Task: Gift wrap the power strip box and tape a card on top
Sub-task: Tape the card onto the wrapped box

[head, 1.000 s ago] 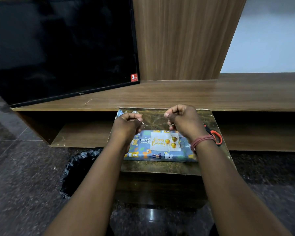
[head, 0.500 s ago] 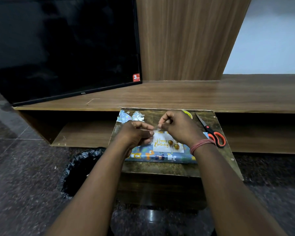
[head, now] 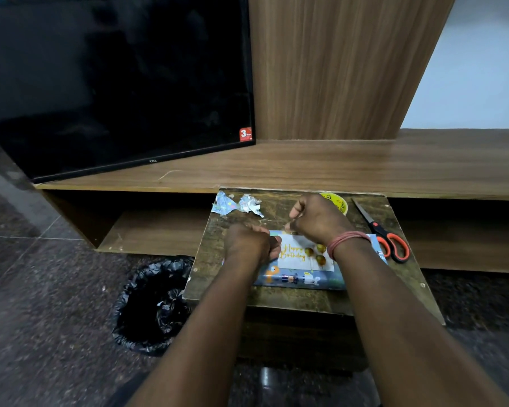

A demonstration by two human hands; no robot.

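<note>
Both hands, left hand (head: 249,243) and right hand (head: 316,218), pinch what seems a tape strip; best press it flat across the card (head: 301,255)'s far-left corner

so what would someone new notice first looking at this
Probably the two hands, left hand and right hand, close together over the "Happy Birthday" card, which lies on the gift-wrapped box on the small worn table. Next, the orange-handled scissors at the table's right edge, the yellow tape roll behind the right hand, and the big dark TV up left.
</note>
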